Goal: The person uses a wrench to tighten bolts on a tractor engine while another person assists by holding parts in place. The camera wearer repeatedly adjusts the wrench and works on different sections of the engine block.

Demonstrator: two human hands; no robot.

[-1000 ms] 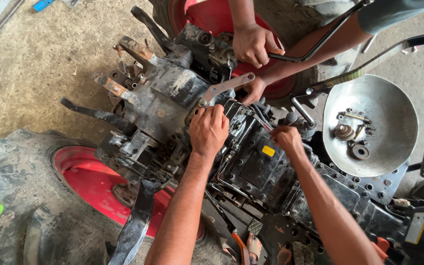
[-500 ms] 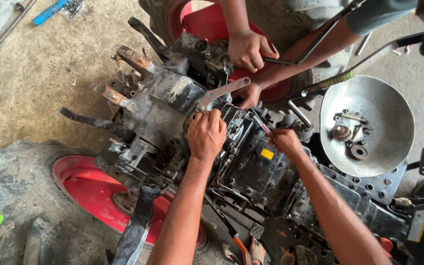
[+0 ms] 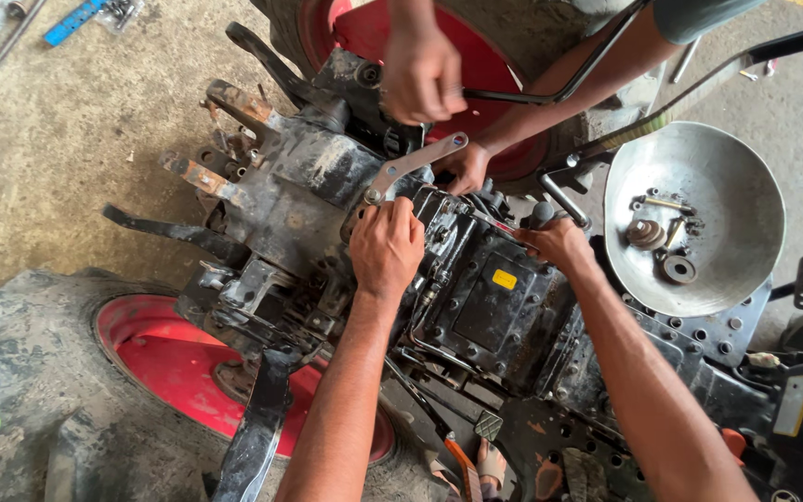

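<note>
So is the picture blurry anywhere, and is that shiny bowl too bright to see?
In the head view, the left hand and right hand on the greasy black housing look sharp. The metal bowl shines softly, without harsh glare, so the small parts inside show. Daylight is even with soft shadows, and the edges bend slightly.
</note>
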